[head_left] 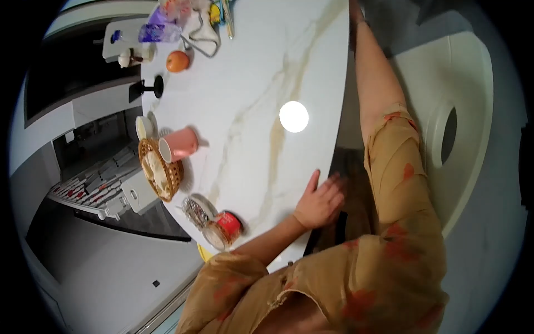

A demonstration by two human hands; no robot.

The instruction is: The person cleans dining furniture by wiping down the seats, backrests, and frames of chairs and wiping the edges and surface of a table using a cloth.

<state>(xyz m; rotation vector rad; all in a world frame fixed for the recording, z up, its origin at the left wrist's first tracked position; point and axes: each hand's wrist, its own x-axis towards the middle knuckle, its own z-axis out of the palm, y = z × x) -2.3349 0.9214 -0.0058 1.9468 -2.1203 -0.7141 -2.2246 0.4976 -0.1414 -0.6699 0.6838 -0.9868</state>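
My left hand (320, 201) is over the near edge of the white marbled table (250, 83), its thumb apart from the other fingers and nothing visible in it. Its fingertips are slightly blurred. Nearest to it on the table lies a jar with a red label (223, 229), beside a clear crinkled item (196, 212). My right arm stretches along the table's edge to the top of the view. Only a small part of my right hand (357, 10) shows there, dark and cut off by the frame, and its fingers cannot be made out.
A pink cup (179, 145) stands by a woven basket (173, 177) holding something pale. Farther along are a small black stand (154, 87), an orange fruit (178, 62), a plastic bottle (158, 33) and a white cloth-like item (201, 34). A white chair (470, 83) is at the right.
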